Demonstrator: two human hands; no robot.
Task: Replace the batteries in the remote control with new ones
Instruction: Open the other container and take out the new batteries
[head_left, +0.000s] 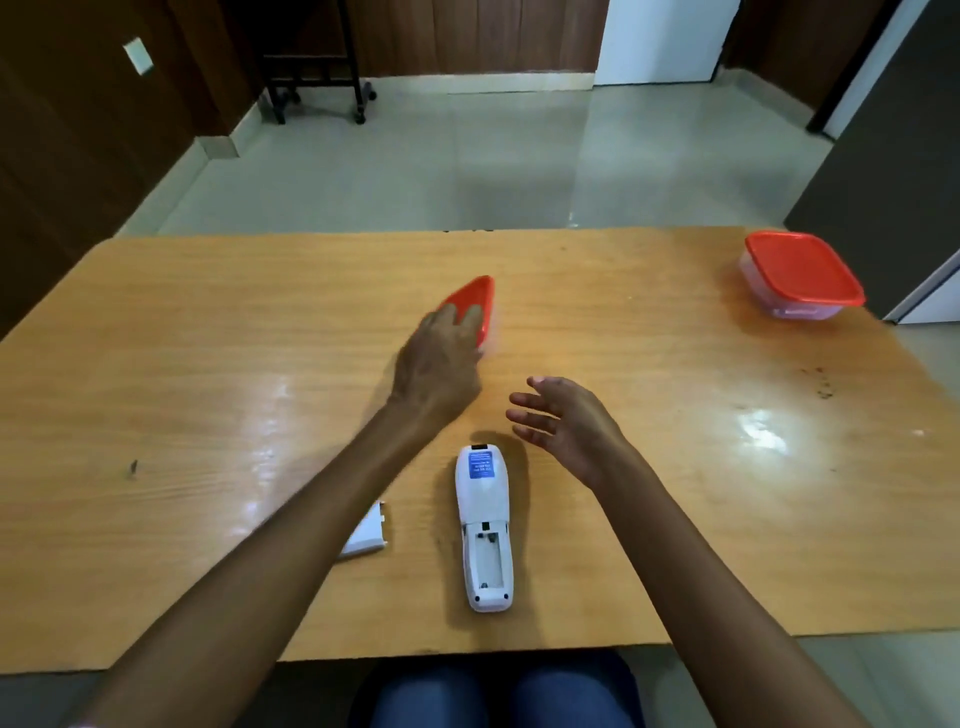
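Note:
A white remote control (484, 525) lies face down near the table's front edge, its battery compartment open and empty. Its white battery cover (367, 531) lies to the left, partly hidden under my left forearm. My left hand (439, 364) grips a red-lidded container (474, 304), blurred and tilted on its side, at the table's middle. My right hand (563, 423) hovers open, fingers spread, just right of the remote's top end. No batteries are visible.
A second clear container with a red lid (802, 275) stands at the far right of the wooden table (208, 364). My knees show under the front edge. Tiled floor, a black wheeled stand and dark wooden walls lie beyond.

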